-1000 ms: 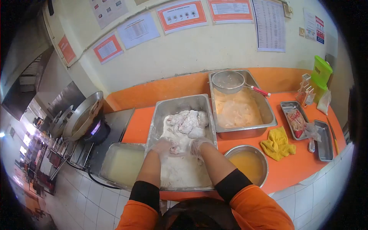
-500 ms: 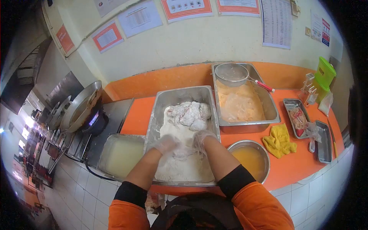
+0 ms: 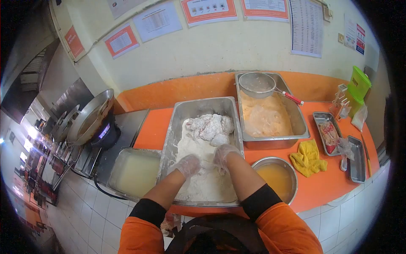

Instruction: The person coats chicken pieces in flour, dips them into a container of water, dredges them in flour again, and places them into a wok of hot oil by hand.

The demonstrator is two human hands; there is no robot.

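Both my hands wear clear plastic gloves and are down in a deep metal pan (image 3: 165, 146) of white flour (image 3: 192, 148). My left hand (image 3: 189, 165) has its fingers curled into the flour, pointing inward. Opposite it, my right hand (image 3: 224, 157) is near the pan's right wall, its fingers bent down. A white, flour-covered lump (image 3: 206, 164) shows between them; its kind is hidden by the coating. Beyond my hands, several flour-coated pieces that look like raw chicken (image 3: 211, 127) lie heaped at the far end of the pan.
A pan of orange-tinted mixture (image 3: 270, 114) holds a sieve (image 3: 257, 84) on its rim. Nearby are a bowl of yellow liquid (image 3: 275, 178), a yellow cloth (image 3: 308, 157), small metal trays (image 3: 356, 163) and a tub of pale liquid (image 3: 137, 171). A large wok (image 3: 91, 118) stands left.
My left hand, blurred before, now shows sharply, slightly to the right and lower. The right hand stays almost in place. The whole view has shifted slightly.
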